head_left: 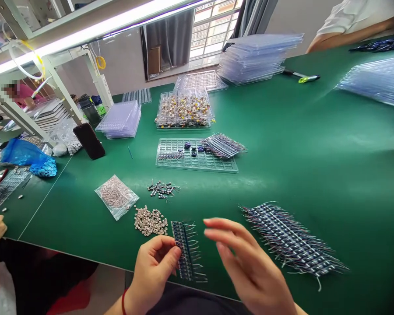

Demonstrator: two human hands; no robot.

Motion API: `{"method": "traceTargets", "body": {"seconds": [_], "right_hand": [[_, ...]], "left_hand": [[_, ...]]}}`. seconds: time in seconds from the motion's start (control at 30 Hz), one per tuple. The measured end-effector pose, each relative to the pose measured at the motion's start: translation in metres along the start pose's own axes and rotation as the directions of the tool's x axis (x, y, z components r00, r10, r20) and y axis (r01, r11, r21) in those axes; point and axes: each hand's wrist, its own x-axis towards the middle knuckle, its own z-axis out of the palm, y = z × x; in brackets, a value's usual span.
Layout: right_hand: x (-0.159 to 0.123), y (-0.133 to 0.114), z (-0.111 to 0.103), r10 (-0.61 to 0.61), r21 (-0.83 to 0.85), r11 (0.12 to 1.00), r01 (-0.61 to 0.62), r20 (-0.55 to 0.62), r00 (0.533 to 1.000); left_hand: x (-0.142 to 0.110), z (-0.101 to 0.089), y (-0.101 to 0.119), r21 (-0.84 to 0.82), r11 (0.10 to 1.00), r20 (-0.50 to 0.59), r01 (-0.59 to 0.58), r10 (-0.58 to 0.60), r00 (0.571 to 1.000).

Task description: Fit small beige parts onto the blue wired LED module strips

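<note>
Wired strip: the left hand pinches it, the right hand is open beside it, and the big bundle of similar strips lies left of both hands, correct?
No, the head view shows the big bundle right of both hands, on the green table. The rest stands: the left hand pinches the wired strip, and the right hand is open beside it.

- Green tabletop [298,144] lay open right of the grid tray [216,165]
- Small rings [150,221] and a clear bag [116,197] obstructed the left
- Wired boards [292,238] blocked the near right
</note>
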Motion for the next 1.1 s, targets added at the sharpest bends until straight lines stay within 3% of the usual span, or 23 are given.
{"method": "traceTargets", "body": {"seconds": [0.03, 0.07, 0.17, 0.27, 0.33, 0.4, 0.47, 0.5, 0.63, 0.77, 0.9, 1.03, 1.1], "right_hand": [[0.004, -0.003, 0.003, 0.159, 0.09, 0.983, -0.158, -0.005, 0.987], [0.008, -0.005, 0.007, 0.296, 0.173, 0.937, -0.304, 0.072, 0.953], [0.018, -0.009, 0.017, 0.481, 0.246, 0.796, -0.554, 0.298, 0.824], [0.025, -0.004, 0.022, 0.535, 0.214, 0.775, -0.594, 0.277, 0.798], [0.032, 0.002, 0.021, 0.544, 0.162, 0.79, -0.592, 0.262, 0.797], [0.042, 0.009, 0.019, 0.521, 0.079, 0.817, -0.572, 0.326, 0.789], [0.053, 0.017, 0.019, 0.499, -0.008, 0.843, -0.539, 0.388, 0.775], [0.059, 0.021, 0.019, 0.492, -0.033, 0.849, -0.527, 0.414, 0.766], [0.075, 0.034, 0.025, 0.522, -0.073, 0.834, -0.547, 0.427, 0.739], [0.076, 0.041, 0.027, 0.552, -0.05, 0.809, -0.585, 0.403, 0.73], [0.071, 0.044, 0.023, 0.576, -0.026, 0.79, -0.612, 0.37, 0.728], [0.071, 0.046, 0.012, 0.585, -0.018, 0.789, -0.615, 0.328, 0.741], [0.071, 0.046, 0.003, 0.585, -0.038, 0.795, -0.606, 0.315, 0.747]], "left_hand": [[-0.002, 0.001, -0.002, 0.064, 0.998, -0.015, -0.024, 0.025, 1.0], [-0.003, 0.003, -0.003, 0.132, 0.99, -0.025, -0.052, 0.055, 0.998], [-0.008, 0.004, -0.007, 0.306, 0.941, 0.008, -0.143, 0.148, 0.989], [-0.008, -0.011, -0.007, 0.433, 0.874, 0.047, -0.219, 0.22, 0.974], [-0.003, -0.031, -0.006, 0.562, 0.781, -0.003, -0.271, 0.33, 0.944], [0.006, -0.055, -0.002, 0.727, 0.614, -0.05, -0.308, 0.495, 0.868], [0.017, -0.075, 0.004, 0.853, 0.416, -0.006, -0.316, 0.613, 0.79], [0.021, -0.081, 0.006, 0.887, 0.338, 0.038, -0.315, 0.625, 0.779], [0.026, -0.08, 0.008, 0.891, 0.081, 0.324, -0.447, 0.575, 0.751], [0.021, -0.063, -0.001, 0.822, -0.129, 0.557, -0.555, 0.391, 0.733], [0.028, -0.046, -0.009, 0.783, -0.213, 0.623, -0.585, 0.272, 0.734], [0.036, -0.031, -0.009, 0.706, -0.238, 0.708, -0.667, 0.24, 0.664], [0.035, -0.03, -0.007, 0.7, -0.264, 0.714, -0.664, 0.256, 0.651]]}}
